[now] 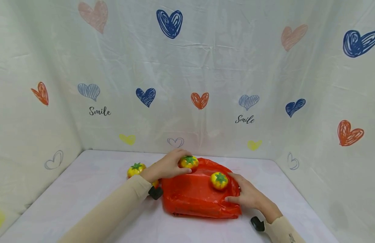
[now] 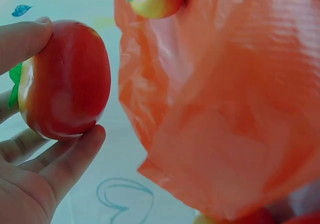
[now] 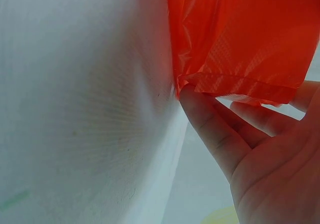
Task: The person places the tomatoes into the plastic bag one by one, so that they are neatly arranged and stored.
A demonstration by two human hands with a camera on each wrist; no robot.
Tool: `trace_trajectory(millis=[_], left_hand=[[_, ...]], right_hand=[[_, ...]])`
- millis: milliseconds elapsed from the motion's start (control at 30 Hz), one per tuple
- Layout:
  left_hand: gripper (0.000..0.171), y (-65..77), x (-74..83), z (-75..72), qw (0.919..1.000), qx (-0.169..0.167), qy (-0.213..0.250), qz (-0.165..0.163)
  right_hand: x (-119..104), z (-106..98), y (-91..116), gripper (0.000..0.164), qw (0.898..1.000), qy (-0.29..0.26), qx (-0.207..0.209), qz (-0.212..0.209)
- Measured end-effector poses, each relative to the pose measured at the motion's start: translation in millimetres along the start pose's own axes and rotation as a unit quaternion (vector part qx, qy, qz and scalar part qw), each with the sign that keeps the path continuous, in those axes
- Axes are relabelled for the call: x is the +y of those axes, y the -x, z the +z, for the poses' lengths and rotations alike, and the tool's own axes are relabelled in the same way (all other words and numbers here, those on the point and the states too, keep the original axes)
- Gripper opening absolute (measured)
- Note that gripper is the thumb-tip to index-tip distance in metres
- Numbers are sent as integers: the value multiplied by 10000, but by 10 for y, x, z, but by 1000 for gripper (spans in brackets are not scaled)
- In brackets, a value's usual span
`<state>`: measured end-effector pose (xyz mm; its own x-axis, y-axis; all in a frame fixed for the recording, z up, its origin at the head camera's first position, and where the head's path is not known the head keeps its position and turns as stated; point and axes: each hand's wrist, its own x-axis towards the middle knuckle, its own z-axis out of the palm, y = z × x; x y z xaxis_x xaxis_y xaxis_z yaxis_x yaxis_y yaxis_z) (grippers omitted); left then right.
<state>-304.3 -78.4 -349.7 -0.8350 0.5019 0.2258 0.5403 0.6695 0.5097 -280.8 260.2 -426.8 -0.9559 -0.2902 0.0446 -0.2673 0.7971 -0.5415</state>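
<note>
My left hand (image 1: 172,165) holds a toy tomato (image 1: 188,162), yellow and red with a green leafy top, over the back left of a red plastic bag (image 1: 190,192). In the left wrist view, the thumb and fingers span this tomato (image 2: 70,79) beside the bag (image 2: 225,104). Another tomato (image 1: 219,181) lies on the bag towards its right side. At the bag's right edge, my right hand (image 1: 251,194) grips the plastic, with its thumb in front and fingers behind. The right wrist view shows the fingers (image 3: 215,129) at the bag's hem (image 3: 245,84).
Left of the bag, a tomato (image 1: 135,170) sits on the white table (image 1: 84,189), and part of another (image 1: 155,184) shows beside the left wrist. A pale curtain (image 1: 187,67) with printed hearts encloses the table at the back and sides.
</note>
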Motion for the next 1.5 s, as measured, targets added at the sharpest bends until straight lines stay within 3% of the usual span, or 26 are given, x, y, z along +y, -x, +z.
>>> trace_trajectory(millis=[333, 767, 1067, 1500], left_hand=[[51, -161, 83, 106, 9994, -346, 81, 25], [48, -352, 110, 293, 9977, -636, -197, 97], [46, -485, 126, 396, 9974, -716, -55, -55], [45, -559, 112, 580, 9947, -958, -111, -348]], right_hand=[[-5, -8, -2, 95, 9997, 171, 24, -150], [2, -4, 2, 96, 9998, 98, 5, -159], [5, -5, -4, 97, 9999, 88, -18, -74], [24, -5, -18, 95, 9996, 185, 9, -235]])
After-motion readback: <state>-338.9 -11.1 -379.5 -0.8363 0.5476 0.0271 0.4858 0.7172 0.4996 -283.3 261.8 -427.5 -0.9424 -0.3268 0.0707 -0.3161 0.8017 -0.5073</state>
